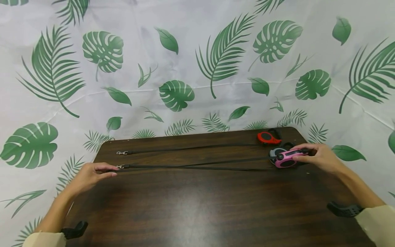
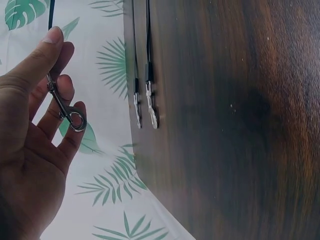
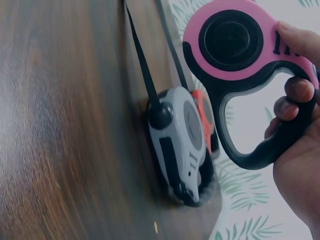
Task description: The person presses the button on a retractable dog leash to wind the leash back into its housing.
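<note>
I see a red plastic reel [image 1: 266,138] and a grey plastic reel [image 3: 177,142] on the brown worktop [image 1: 191,202]; the right hand [image 1: 324,157] holds a pink and black plastic reel [image 1: 287,159] just beside them, fingers bent round its handle [image 3: 252,162]; the left hand [image 1: 88,175] has its fingers pinching a thin black strap [image 2: 51,14] above its metal clip [image 2: 61,104]; from the head, the pink reel hides some of the grey; from the right wrist, grey covers much of red; the left wrist view cuts off the strap's top.

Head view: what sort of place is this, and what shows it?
Probably a staged indoor demonstration space: a leaf-print cloth forms the backdrop, a brown table stands before it, and a red leash, a grey leash and a pink leash stretch across or over it.
</note>
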The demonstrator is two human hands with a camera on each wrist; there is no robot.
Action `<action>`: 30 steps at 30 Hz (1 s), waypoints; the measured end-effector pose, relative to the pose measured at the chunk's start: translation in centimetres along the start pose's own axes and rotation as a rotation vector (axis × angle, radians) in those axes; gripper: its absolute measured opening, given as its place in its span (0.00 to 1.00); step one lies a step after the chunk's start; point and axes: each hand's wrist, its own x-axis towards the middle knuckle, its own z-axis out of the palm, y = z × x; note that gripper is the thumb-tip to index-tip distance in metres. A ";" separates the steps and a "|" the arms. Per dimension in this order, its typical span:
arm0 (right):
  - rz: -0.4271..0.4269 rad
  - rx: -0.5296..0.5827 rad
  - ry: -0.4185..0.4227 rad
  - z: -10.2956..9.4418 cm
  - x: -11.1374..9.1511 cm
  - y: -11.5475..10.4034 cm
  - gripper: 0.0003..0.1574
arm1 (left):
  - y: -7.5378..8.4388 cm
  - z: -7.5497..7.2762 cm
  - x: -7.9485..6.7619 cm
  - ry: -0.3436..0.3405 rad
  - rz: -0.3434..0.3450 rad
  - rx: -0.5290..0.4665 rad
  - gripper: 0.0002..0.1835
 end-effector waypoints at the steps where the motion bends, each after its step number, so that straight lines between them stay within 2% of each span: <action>1: -0.002 -0.001 0.001 0.1 0.1 -0.2 0.20 | 0.1 0.1 0.0 -0.001 0.002 -0.008 0.13; 6: -0.008 0.017 0.000 0.6 0.4 -1.0 0.20 | 0.3 0.4 0.1 -0.018 0.001 -0.008 0.15; 10: -0.018 0.045 -0.004 0.9 0.5 -1.6 0.19 | 0.5 0.5 0.3 -0.028 -0.013 -0.003 0.14; 22: -0.036 0.087 -0.008 2.2 0.9 -2.8 0.19 | 1.2 0.9 0.9 -0.042 0.000 -0.019 0.12; 30: -0.058 0.128 -0.025 3.0 1.2 -3.4 0.19 | 1.9 1.0 1.1 -0.065 -0.061 -0.026 0.09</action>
